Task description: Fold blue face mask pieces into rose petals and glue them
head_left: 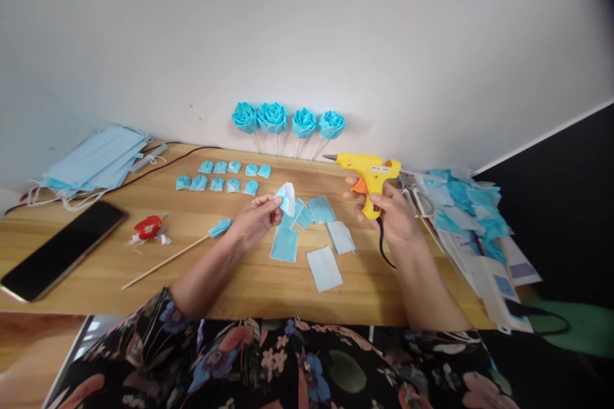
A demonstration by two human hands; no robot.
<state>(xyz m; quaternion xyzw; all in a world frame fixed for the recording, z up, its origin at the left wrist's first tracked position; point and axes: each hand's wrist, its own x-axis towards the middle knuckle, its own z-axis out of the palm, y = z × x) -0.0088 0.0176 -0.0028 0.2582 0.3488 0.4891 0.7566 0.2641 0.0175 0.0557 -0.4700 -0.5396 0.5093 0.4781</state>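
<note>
My left hand (256,220) pinches a folded piece of blue and white mask fabric (287,199) between thumb and fingers. In my right hand (396,211) is a yellow hot glue gun (367,171), held by its handle with the nozzle pointing left. Its orange trigger (359,185) lies by my fingers, and a black cord hangs below. Between the hands, loose rectangles of mask fabric (284,245) lie on the table, some overlapping. A wooden stick with a blue fabric bud (220,227) rests left of my left forearm.
Several blue fabric roses on sticks (272,118) lean against the wall. Two rows of folded petals (217,185) lie on the wooden table (192,268). At left are a mask stack (98,156), a phone (62,249) and red tape (148,227); at right, scissors (425,201) and fabric pieces (472,204).
</note>
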